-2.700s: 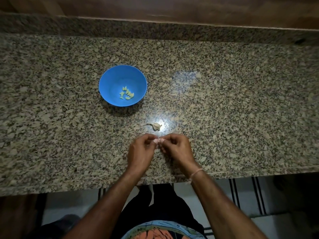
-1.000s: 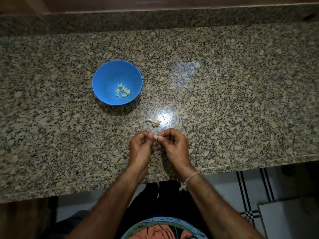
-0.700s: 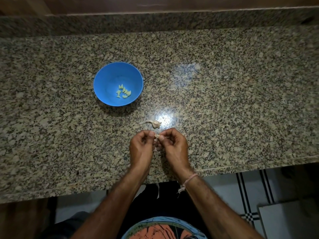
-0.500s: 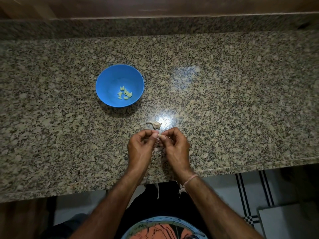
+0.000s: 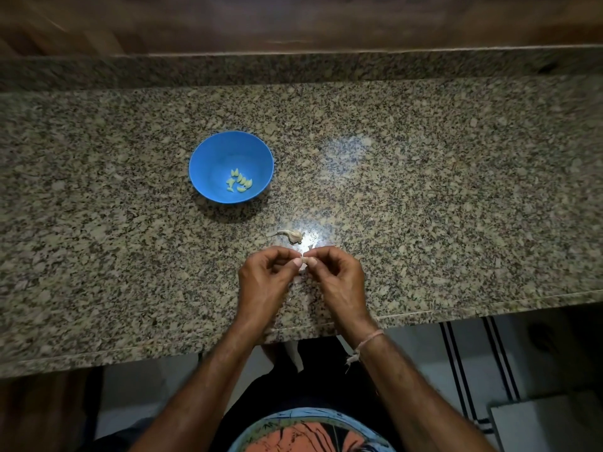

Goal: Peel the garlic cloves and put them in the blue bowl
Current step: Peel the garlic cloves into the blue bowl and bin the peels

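Sitting on the left part of the speckled stone counter [image 5: 456,207] is the blue bowl [image 5: 208,158], round, with its open side up. Inside it, low on the right side, lies a little heap of peeled cloves [image 5: 239,181]. They are pale yellow and smooth, shaped like small teeth, and they point different ways. Nearer the front edge, the left hand [image 5: 264,282] has its fingers curled in, and its thumb and first finger pinch one side of a tiny garlic clove [image 5: 304,260]. Just behind the hands a garlic scrap [image 5: 290,235] lies flat on the counter, apart from the bowl. It is dry and tan and lies long from left to right, with its thin tail pointing left and its fat end on the right, next to a bright spot of light. The clove in the fingers is pale and mostly hidden, so I cannot tell which way it points. The right hand [image 5: 339,282] is curled too and pinches the other side, its fingertips almost touching the left ones. A thin pink thread [image 5: 368,339] goes round the right wrist.
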Demonstrator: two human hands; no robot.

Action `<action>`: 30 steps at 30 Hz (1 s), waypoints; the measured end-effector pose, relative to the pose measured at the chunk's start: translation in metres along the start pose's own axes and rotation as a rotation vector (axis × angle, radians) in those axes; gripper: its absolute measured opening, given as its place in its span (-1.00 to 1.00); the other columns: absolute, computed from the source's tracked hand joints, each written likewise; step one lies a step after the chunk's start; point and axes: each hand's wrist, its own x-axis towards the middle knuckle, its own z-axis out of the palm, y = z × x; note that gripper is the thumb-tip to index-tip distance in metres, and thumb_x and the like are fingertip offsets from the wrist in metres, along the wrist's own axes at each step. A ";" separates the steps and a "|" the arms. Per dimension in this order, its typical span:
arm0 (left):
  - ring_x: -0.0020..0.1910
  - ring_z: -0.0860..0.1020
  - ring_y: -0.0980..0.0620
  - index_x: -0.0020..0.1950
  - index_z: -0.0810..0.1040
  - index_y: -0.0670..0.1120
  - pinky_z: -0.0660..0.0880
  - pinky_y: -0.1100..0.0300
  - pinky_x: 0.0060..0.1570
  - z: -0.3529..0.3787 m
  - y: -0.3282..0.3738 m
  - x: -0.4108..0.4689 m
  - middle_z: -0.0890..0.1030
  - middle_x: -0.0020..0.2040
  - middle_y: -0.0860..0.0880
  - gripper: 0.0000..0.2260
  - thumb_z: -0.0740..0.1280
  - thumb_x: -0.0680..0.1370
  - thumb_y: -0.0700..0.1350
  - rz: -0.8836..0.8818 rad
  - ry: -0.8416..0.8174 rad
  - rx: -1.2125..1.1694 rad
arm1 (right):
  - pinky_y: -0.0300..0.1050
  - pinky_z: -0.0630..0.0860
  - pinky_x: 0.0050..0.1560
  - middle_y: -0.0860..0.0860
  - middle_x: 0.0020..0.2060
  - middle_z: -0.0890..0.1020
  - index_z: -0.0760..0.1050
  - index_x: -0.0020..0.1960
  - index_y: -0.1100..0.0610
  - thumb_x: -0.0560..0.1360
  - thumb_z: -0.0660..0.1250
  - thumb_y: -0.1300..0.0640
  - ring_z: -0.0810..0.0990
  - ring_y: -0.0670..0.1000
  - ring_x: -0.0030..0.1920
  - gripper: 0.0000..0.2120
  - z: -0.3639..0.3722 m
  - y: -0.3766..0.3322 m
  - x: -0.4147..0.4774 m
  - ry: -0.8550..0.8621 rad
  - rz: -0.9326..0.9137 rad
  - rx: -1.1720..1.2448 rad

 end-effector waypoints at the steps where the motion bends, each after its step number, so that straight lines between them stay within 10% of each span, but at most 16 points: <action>1: -0.14 0.73 0.09 -0.01 0.73 -0.04 0.67 0.21 -0.13 -0.001 0.001 -0.001 0.75 -0.16 0.05 -0.94 0.54 0.54 -0.11 0.023 -0.008 0.069 | -0.07 0.68 0.11 0.06 -0.01 0.74 0.67 0.04 0.19 0.58 0.44 0.30 0.73 0.03 0.07 -0.94 -0.002 -0.002 0.000 -0.015 0.013 0.028; 12: -0.02 0.74 -0.01 0.00 0.73 -0.15 0.68 0.05 0.10 0.006 0.003 -0.001 0.76 -0.07 -0.07 -0.94 0.51 0.54 -0.24 -0.103 -0.015 -0.095 | -0.12 0.65 0.04 0.11 -0.11 0.74 0.63 0.01 0.21 0.56 0.41 0.28 0.68 -0.01 -0.13 -0.96 -0.017 -0.013 0.016 -0.205 0.576 0.496; 20: -0.03 0.58 0.11 -0.04 0.59 -0.01 0.43 0.32 -0.16 0.035 0.001 -0.006 0.61 0.00 0.03 -0.93 0.40 0.63 -0.16 -0.001 0.155 0.387 | -0.12 0.71 -0.01 0.24 -0.05 0.74 0.63 0.18 0.37 0.53 0.44 0.32 0.74 0.07 -0.13 -0.76 -0.030 -0.016 0.028 -0.232 0.660 0.523; 30: -0.09 0.58 0.24 0.01 0.71 0.01 0.42 0.44 -0.19 0.030 0.008 -0.017 0.63 -0.04 0.14 -0.96 0.48 0.58 -0.12 0.096 0.208 0.389 | -0.15 0.68 0.02 0.22 0.02 0.75 0.64 0.16 0.33 0.58 0.42 0.31 0.73 0.03 -0.09 -0.82 -0.041 -0.025 0.039 -0.367 0.495 0.254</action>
